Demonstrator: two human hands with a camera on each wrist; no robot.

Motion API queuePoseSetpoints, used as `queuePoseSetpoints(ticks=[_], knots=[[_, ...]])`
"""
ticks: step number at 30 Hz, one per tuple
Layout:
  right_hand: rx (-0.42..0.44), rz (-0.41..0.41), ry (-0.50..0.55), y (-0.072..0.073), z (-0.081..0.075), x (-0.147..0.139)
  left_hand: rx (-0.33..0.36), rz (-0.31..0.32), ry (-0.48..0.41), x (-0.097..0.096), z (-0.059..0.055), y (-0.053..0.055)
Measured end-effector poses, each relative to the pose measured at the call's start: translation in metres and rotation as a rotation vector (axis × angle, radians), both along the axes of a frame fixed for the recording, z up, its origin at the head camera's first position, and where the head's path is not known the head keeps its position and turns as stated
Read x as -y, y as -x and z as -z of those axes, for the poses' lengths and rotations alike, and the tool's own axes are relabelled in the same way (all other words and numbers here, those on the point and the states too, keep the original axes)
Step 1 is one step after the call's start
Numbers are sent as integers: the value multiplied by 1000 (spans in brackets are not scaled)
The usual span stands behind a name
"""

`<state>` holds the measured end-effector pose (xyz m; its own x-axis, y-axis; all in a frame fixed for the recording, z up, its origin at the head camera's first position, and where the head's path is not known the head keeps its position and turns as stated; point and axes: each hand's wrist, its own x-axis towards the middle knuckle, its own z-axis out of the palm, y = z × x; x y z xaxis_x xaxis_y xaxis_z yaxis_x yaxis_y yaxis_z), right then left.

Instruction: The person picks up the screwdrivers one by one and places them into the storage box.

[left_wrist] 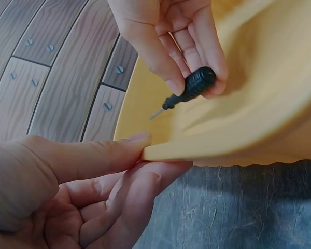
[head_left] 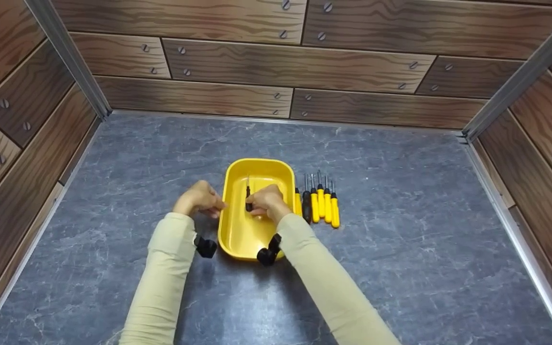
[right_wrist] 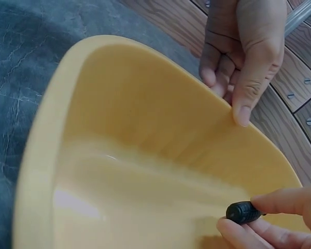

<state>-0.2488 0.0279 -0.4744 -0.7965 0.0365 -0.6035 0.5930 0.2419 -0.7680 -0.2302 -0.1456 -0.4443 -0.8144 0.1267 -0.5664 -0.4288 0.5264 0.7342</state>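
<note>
Pinch grip, right hand (head_left: 269,199): one small black screwdriver (left_wrist: 198,84), held within the yellow tray (head_left: 243,239). Left hand (head_left: 201,198): thumb and fingers pinching the tray's rim. Likely hazard: fingertips slipping on the short handle, dropping the screwdriver askew.

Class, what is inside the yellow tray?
Inside the yellow tray, the right hand holds a black screwdriver over its bottom; in the head view, that hand covers part of it.

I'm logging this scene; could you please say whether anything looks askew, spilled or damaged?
Nothing stands out: the yellow tray looks intact, the left hand pinches its rim, the right hand holds a black screwdriver, and other screwdrivers lie alongside.
</note>
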Motion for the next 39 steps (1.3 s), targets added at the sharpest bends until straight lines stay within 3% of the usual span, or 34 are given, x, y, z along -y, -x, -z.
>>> queuePoseSetpoints(ticks=[8, 17, 39], knots=[[-10, 28, -20, 0, 6, 6, 6, 7, -9, 0, -1, 0], [-18, 3, -78, 1, 11, 15, 9, -7, 3, -1, -1, 1], [-12, 31, -34, -2, 10, 22, 13, -20, -11, -1, 2, 1]])
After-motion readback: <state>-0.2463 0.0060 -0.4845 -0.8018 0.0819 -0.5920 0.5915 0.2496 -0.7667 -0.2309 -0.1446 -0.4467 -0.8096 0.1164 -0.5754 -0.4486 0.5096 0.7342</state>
